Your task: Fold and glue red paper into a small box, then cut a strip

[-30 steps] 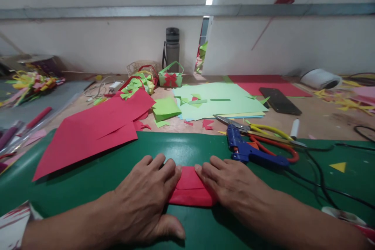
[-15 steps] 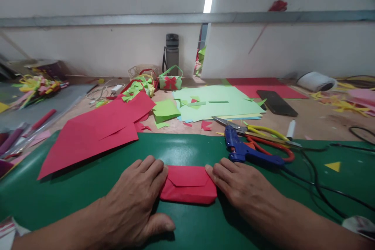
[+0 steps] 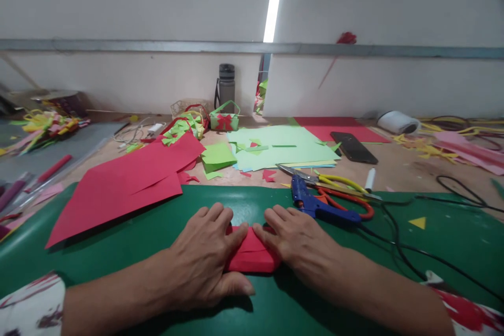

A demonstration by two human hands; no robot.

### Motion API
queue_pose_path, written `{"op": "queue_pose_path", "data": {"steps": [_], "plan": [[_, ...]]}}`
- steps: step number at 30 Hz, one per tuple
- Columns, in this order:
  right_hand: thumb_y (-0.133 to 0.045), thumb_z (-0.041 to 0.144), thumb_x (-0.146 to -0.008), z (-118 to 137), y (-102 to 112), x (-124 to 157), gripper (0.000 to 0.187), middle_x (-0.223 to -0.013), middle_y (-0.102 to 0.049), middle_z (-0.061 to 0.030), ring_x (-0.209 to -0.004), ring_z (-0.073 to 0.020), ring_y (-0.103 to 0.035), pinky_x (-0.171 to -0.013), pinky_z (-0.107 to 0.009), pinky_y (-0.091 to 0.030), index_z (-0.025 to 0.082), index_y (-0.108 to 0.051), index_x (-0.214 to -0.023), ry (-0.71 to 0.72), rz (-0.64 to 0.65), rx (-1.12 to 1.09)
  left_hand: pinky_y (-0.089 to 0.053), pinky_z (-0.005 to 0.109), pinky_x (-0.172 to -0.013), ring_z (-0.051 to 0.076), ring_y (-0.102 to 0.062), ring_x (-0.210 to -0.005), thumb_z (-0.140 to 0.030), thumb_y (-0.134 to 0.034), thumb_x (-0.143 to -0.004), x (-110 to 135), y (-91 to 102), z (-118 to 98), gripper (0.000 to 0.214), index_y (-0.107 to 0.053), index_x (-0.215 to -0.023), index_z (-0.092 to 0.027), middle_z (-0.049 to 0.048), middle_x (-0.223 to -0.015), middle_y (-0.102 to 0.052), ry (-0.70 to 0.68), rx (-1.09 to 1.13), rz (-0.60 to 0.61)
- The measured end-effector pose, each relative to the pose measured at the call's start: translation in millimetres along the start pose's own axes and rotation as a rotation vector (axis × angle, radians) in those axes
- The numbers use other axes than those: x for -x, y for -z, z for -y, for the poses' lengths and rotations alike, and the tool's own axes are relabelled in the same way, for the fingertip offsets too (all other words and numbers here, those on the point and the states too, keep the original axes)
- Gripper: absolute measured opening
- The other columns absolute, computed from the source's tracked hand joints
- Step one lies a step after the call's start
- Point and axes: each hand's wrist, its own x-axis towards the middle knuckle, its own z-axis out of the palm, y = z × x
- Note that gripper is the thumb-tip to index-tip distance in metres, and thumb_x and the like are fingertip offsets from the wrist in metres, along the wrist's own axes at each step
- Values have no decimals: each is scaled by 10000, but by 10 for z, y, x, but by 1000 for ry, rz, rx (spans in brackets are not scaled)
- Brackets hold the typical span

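Note:
A small folded red paper packet [image 3: 252, 263] lies flat on the green mat [image 3: 137, 273], its long side toward me. My left hand [image 3: 207, 254] is closed over the packet's left end, with the index finger on the top flap and the thumb stretched along the mat in front. Over the right end, my right hand [image 3: 303, 239] grips with bent fingers, its index finger on the upper fold. Both hands cover the packet's ends. Just beyond my right hand rests a blue glue gun [image 3: 315, 205].
Large red paper sheets [image 3: 118, 189] lie at the left. Behind the glue gun are orange-handled scissors [image 3: 350, 202] and a phone [image 3: 353, 147]. Pale green sheets [image 3: 279, 155], a small green paper basket [image 3: 224, 122] and a bottle [image 3: 227, 84] stand farther back. A black cord [image 3: 401, 252] crosses the right side.
Both hands have moved inward along the packet, and their index fingers now press on its top flap. The whole view has shifted slightly.

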Motion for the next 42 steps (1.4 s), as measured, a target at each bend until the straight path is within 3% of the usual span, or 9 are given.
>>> {"op": "queue_pose_path", "data": {"steps": [6, 9, 15, 21, 24, 28, 31, 37, 42], "plan": [[-587, 106, -816, 89, 88, -39, 135, -895, -578, -62, -811, -213, -494, -715, -359, -397, 160, -605, -939, -3, 15, 45, -319, 383, -687, 244, -402, -781, -812, -226, -765, -25, -26, -24, 764, -563, -1076, -200, 83, -893, -482, -15, 1, -48], [-596, 114, -818, 43, -37, 51, 95, -875, -578, -52, -781, -203, -492, -700, -351, -396, 168, -602, -895, -15, 3, 81, -304, 374, -679, 236, -392, -766, -796, -217, -785, 46, -36, 22, 740, -585, -970, -181, 78, -859, -475, -1, 6, -74], [-616, 109, -768, -80, -295, 244, 181, -874, -561, -36, -758, -202, -483, -673, -348, -399, 193, -572, -923, -11, -106, 52, -310, 380, -687, 244, -400, -781, -712, -272, -853, 224, -60, 101, 645, -569, -1005, -160, 81, -871, -477, 45, 25, -84], [-542, 9, -739, -2, -203, 290, 230, -849, -603, -70, -746, -208, -528, -668, -335, -444, 153, -606, -905, -58, -147, 38, -345, 413, -699, 252, -417, -772, -606, -390, -879, 318, -120, 139, 486, -561, -918, -153, 87, -870, -493, 55, 103, -163], [-462, -35, -748, 9, -149, 319, 348, -828, -632, -83, -708, -206, -561, -610, -315, -464, 116, -606, -1026, -102, -231, -17, -388, 411, -724, 250, -459, -804, -547, -417, -892, 338, -141, 205, 430, -554, -921, -141, 97, -911, -507, 110, 195, -268], [-441, 69, -865, -15, -84, 332, 396, -926, -672, -123, -800, -225, -616, -668, -337, -514, 53, -481, -1259, -122, -416, -142, -429, 386, -840, 252, -511, -974, -421, -561, -842, 302, -115, 235, 454, -484, -1182, -130, 123, -1103, -519, 230, 360, -321], [-526, 177, -863, -15, -40, 309, 427, -1094, -655, -154, -974, -246, -616, -785, -355, -525, 78, -487, -1277, -201, -411, -294, -422, 366, -894, 240, -519, -1029, -330, -602, -803, 233, -95, 210, 482, -500, -1243, -162, 110, -1157, -531, 259, 456, -292], [-536, 245, -844, 46, 12, 189, 445, -1239, -598, -152, -1142, -258, -549, -974, -421, -430, 114, -535, -1270, -382, -239, -615, -401, 324, -787, 216, -545, -862, -255, -573, -776, 70, -128, 187, 145, -676, -729, -164, 69, -877, -603, 289, 693, -360], [-565, 285, -796, 58, 48, 137, 603, -1207, -606, -116, -1031, -246, -594, -894, -418, -463, 168, -429, -1372, -590, -254, -891, -377, 244, -573, 144, -501, -614, -341, -528, -829, -49, -81, 132, 237, -593, -694, -157, 10, -661, -571, 388, 913, -407]]}}
